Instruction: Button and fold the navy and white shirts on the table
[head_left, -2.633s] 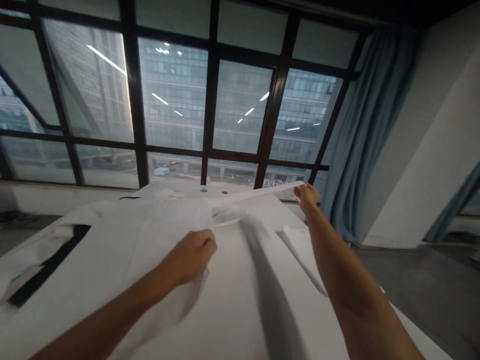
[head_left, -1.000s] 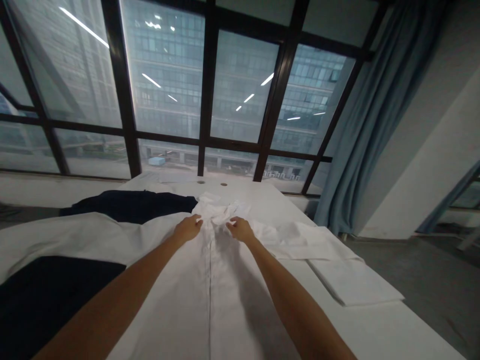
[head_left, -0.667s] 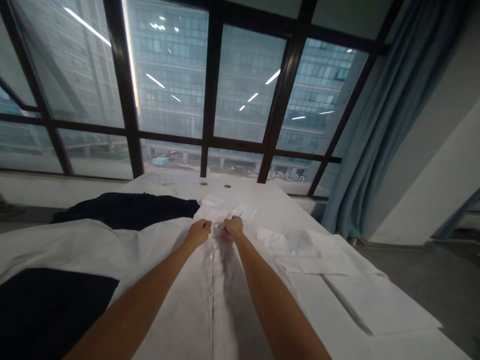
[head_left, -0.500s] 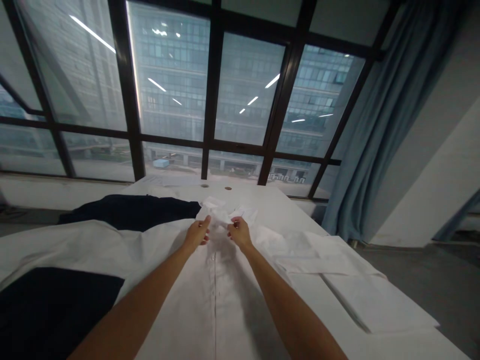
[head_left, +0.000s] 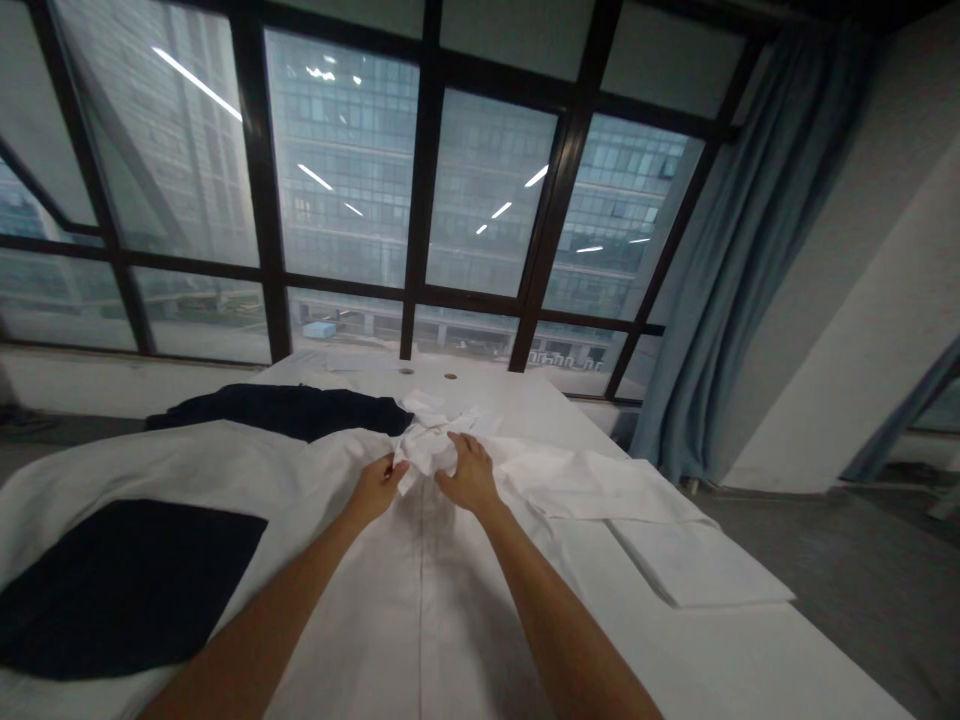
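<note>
White shirt [head_left: 367, 620], collar [head_left: 426, 440] apparently tight in left fingers [head_left: 393, 474], right fingers [head_left: 474, 455] wide beside it

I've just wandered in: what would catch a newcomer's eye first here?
First, the white shirt spread in the centre, with the left hand and right hand at its crumpled collar. Next, the dark cloth at lower left, stark against the white. Beyond, large windows span the background, a blue curtain at right.
</note>
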